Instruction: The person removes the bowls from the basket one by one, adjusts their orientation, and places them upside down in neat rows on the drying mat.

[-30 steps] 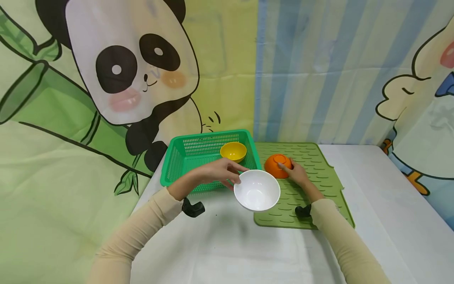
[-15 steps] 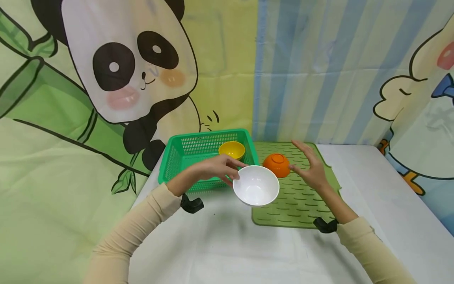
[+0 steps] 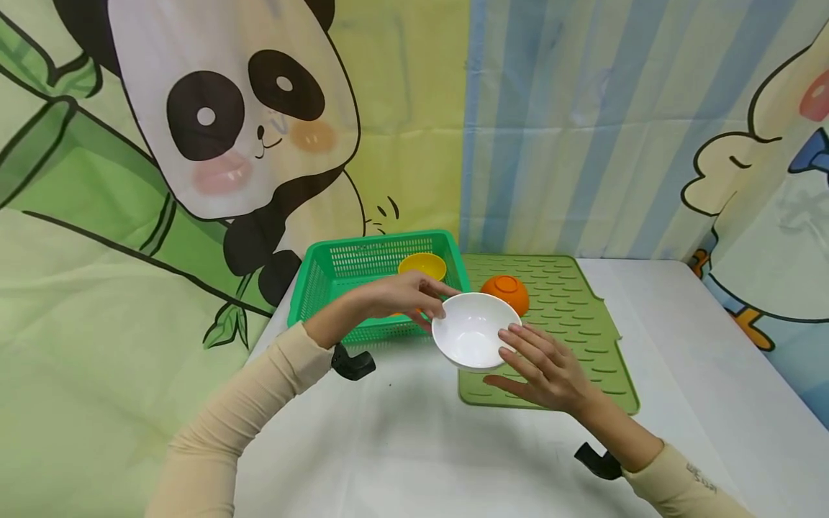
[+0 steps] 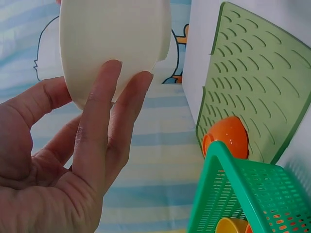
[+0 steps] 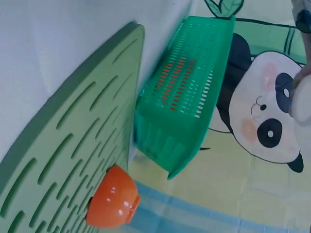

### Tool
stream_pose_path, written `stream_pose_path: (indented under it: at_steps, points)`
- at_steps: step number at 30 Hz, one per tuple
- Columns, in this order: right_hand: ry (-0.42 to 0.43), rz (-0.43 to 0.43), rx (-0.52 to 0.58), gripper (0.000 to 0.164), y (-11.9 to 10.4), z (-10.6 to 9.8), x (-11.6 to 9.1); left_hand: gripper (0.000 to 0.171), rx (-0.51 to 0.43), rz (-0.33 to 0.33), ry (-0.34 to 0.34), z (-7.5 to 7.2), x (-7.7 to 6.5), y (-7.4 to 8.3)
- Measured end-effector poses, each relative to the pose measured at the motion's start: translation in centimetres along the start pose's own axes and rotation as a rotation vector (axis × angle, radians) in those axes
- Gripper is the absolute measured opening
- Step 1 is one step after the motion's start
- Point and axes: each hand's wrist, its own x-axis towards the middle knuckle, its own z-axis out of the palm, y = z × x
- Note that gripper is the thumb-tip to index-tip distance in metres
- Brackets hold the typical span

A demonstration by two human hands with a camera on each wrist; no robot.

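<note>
Reaching the white bowl (image 3: pixel 469 334), the right grip (image 3: pixel 550 370) has left the orange bowl (image 3: pixel 508 293) upturned on the mat (image 3: pixel 583 316), bringing both hands to one bowl
Left grip (image 3: pixel 403 293) pinches its left rim above the desk (image 3: pixel 414 446); right thumb and fingers stand apart, contact unclear; the left arm hides part of the far-left basket (image 3: pixel 363 257)

Light glints inside my glossy white round bowl (image 3: pixel 469 331); I see soft shadows on the smooth white table (image 3: pixel 414 460).
</note>
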Motion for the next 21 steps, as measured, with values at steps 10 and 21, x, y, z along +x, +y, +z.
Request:
stream_pose_path:
  at_steps: [10,21]
  points:
    - [-0.015,-0.055,-0.041,0.036,-0.6,1.6,-1.0,0.044,0.019,0.004,0.011,0.2,-0.4,0.1]
    - [0.071,-0.118,-0.03,0.029,-0.5,1.7,0.2,0.044,0.02,0.014,0.017,0.1,-1.0,-0.1]
